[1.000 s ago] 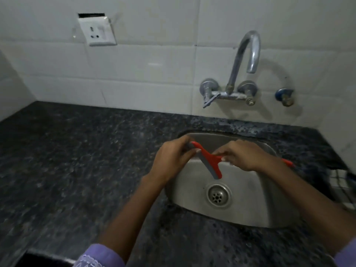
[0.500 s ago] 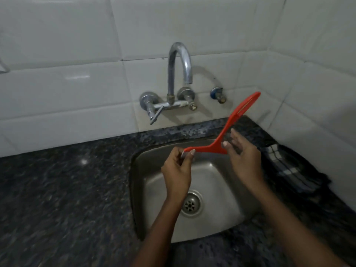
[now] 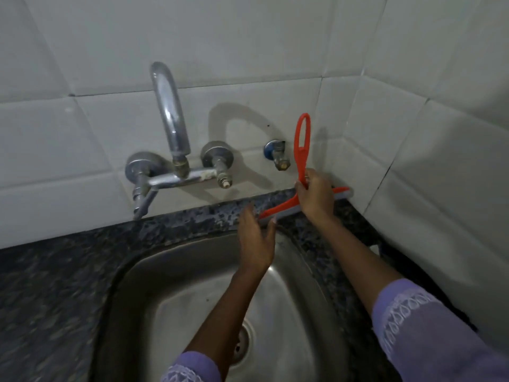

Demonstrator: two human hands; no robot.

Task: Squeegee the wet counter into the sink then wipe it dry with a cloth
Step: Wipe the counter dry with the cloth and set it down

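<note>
My right hand grips the red squeegee where its handle meets the blade. The looped handle stands upright against the tiled wall. Its blade lies on the narrow strip of dark speckled counter behind the steel sink, in the back right corner. My left hand hovers over the sink with fingers spread, its fingertips at the blade's left end. A dark checked cloth lies on the counter by the right wall, mostly hidden behind my right forearm.
A chrome swan-neck tap with two knobs sticks out of the wall above the sink's back left. A small blue-capped valve sits just left of the squeegee handle. Tiled walls meet in a corner at the right. The sink drain is under my left forearm.
The squeegee went from above the sink bowl to the back right corner, blade now down on the counter and handle upright. My left hand loosened from pinching the blade end. The view swung right.
</note>
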